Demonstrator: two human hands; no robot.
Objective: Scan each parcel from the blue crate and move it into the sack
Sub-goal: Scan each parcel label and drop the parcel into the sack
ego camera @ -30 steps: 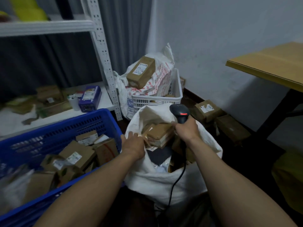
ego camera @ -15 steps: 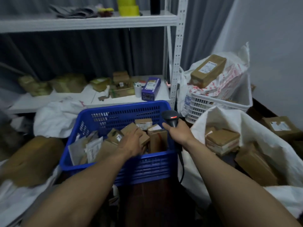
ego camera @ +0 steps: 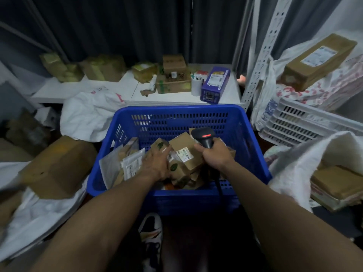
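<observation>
The blue crate (ego camera: 253,148) stands in front of me with several brown boxes and flat mailers inside. My left hand (ego camera: 156,163) reaches into it and its fingers curl over a small brown parcel with a green leaf mark (ego camera: 160,145). A labelled brown box (ego camera: 185,154) lies just right of that hand. My right hand (ego camera: 215,156) grips the black barcode scanner (ego camera: 204,136), whose red light glows above the labelled box. The white sack (ego camera: 294,167) gapes open at the right with brown parcels (ego camera: 334,183) inside.
A large brown carton (ego camera: 59,165) sits left of the crate on white bags. A white crate (ego camera: 298,122) with a long box (ego camera: 318,61) on top stands at the right. A low white shelf (ego camera: 127,89) behind holds boxes and a purple box (ego camera: 215,83). A shoe (ego camera: 151,236) shows below.
My view swung left from the sack to the blue crate. My left hand left the sack's rim and went down onto the parcels; my right hand brought the scanner over the crate.
</observation>
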